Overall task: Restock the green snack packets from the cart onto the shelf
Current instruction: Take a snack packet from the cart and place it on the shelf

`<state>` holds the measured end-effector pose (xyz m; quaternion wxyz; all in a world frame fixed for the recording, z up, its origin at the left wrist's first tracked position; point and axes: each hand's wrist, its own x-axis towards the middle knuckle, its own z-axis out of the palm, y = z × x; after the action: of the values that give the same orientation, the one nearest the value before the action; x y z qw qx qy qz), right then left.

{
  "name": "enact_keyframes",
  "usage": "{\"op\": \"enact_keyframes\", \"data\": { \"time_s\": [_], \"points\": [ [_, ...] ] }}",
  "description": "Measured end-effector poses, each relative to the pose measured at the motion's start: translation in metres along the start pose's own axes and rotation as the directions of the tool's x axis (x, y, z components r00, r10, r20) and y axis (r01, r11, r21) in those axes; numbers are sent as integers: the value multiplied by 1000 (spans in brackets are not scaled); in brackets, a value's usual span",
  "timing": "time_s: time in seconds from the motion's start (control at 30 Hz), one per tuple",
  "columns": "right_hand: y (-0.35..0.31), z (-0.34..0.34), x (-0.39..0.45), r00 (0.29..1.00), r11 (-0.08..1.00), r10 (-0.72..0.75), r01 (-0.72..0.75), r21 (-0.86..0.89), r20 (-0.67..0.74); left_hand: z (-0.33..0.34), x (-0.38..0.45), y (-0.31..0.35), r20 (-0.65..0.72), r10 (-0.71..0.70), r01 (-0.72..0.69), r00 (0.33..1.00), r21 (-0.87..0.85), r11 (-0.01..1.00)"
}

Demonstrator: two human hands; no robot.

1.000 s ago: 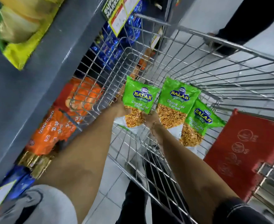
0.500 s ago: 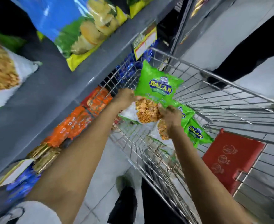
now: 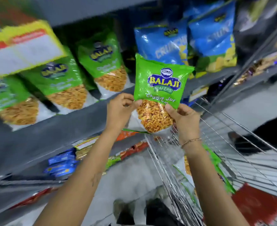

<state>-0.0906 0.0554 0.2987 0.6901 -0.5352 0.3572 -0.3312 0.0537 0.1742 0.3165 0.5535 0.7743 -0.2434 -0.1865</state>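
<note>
Both hands hold one green snack packet (image 3: pixel 159 88) upright before the grey shelf (image 3: pixel 79 121): left hand (image 3: pixel 120 110) and right hand (image 3: pixel 185 118) fingers pinch its lower corners. More green packets (image 3: pixel 216 163) lie in the wire cart (image 3: pixel 232 144) below.

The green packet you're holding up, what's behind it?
Behind the green packet are blue snack bags on the grey shelf. Their lower parts are hidden by the packet.

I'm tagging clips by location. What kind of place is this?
Most likely a supermarket snack aisle: grey shelves stocked with rows of packets, a price label on the shelf edge, and a wire cart beside them.
</note>
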Motion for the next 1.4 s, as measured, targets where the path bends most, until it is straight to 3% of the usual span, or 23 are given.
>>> {"op": "enact_keyframes", "data": {
  "time_s": [0.2,0.33,0.43,0.63,0.77,1.0,1.23,1.4],
  "points": [
    [0,129,-37,964,993,-89,104,-46,252,-126,-26,-24,-355,-3,15,935,30,999],
    [11,211,-65,918,979,-110,165,-117,381,-196,-42,-51,-551,7,48,834,85,995],
    [26,274,-88,880,965,-80,186,-184,468,-249,-59,-73,-700,17,90,714,116,989],
    [53,364,-127,801,946,-29,215,-241,598,-317,-82,-118,-832,-47,151,553,45,987],
    [64,390,-137,765,897,-30,305,-321,643,-342,-76,-140,-813,-201,244,547,-75,967],
    [73,421,-143,788,858,38,290,-425,615,-357,-72,-141,-854,-194,267,483,-67,961],
    [82,427,-149,828,879,26,248,-407,560,-364,-70,-157,-807,-266,273,527,-136,952],
    [87,427,-157,870,899,10,208,-386,492,-369,-68,-161,-750,-288,290,595,-134,948]
  ]
}}
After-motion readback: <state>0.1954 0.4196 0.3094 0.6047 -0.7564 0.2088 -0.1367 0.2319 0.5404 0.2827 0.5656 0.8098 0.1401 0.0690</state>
